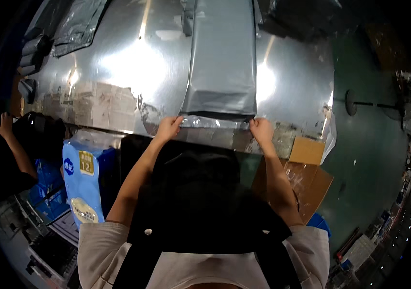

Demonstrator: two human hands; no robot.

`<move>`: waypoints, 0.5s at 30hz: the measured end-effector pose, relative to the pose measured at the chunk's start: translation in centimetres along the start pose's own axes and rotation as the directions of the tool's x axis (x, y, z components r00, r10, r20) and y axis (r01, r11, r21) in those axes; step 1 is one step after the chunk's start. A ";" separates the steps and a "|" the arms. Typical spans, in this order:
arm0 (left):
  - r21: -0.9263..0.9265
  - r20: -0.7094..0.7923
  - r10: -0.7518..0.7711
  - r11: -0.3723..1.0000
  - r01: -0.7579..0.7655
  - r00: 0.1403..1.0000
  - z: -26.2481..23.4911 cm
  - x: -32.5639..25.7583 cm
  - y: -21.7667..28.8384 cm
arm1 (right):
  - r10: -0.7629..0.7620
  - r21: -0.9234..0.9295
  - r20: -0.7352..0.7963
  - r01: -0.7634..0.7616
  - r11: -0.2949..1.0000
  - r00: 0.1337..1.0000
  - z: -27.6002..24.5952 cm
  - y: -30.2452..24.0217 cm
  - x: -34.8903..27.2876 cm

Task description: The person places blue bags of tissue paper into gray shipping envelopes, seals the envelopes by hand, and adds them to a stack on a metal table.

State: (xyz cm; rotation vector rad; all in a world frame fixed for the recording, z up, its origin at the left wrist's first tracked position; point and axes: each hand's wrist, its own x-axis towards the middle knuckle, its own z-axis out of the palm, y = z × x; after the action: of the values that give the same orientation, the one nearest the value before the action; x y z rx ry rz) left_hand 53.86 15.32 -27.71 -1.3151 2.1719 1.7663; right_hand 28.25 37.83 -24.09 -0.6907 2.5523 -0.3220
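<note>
A long grey plastic mailing bag [223, 62] lies on the metal table [162, 103], its near end at the table's front edge. Something box-shaped seems to fill it, but the contents are hidden. Across the near end runs a shiny clear strip [215, 122], the bag's flap. My left hand [169, 128] pinches the left corner of this flap, fingers closed. At the right corner my right hand [262, 130] pinches it the same way. Between the two hands the strip is stretched nearly straight.
More grey bags [77, 26] lie at the table's far left. A blue package [84, 178] stands below the front edge at left, a cardboard box [306, 185] at right. Another person's hand [6, 124] shows at far left. Green floor [364, 164] lies beyond the table's right edge.
</note>
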 end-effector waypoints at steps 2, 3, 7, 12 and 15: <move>-0.038 -0.056 0.011 0.999 -0.013 0.998 0.6 -0.8 -0.9 | -0.104 0.072 -0.101 0.111 0.991 0.989 0.8 -3.6 -2.7; -0.029 -0.066 0.028 0.999 -0.029 0.997 0.8 -0.9 -0.9 | -0.260 0.071 -0.182 0.277 0.958 0.948 2.0 -5.0 -3.2; 0.084 -0.090 0.068 0.995 -0.061 0.994 0.5 -1.9 -0.5 | -0.353 0.038 0.118 0.351 0.936 0.928 6.4 -8.7 0.4; 0.181 -0.113 0.107 0.980 -0.086 0.988 0.2 -1.6 -0.6 | -0.368 -0.103 -0.041 0.363 0.926 0.929 8.2 -10.7 1.6; 0.203 -0.084 0.109 0.975 -0.090 0.990 0.0 -2.3 -0.4 | -0.545 -0.148 -0.007 0.538 0.830 0.838 9.5 -9.6 -1.9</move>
State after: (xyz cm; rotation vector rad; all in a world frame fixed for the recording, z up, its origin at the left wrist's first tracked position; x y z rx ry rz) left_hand 55.57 16.67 -26.80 -1.2894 2.4310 1.4963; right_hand 38.46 29.76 -28.26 -1.4866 2.3892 -0.3449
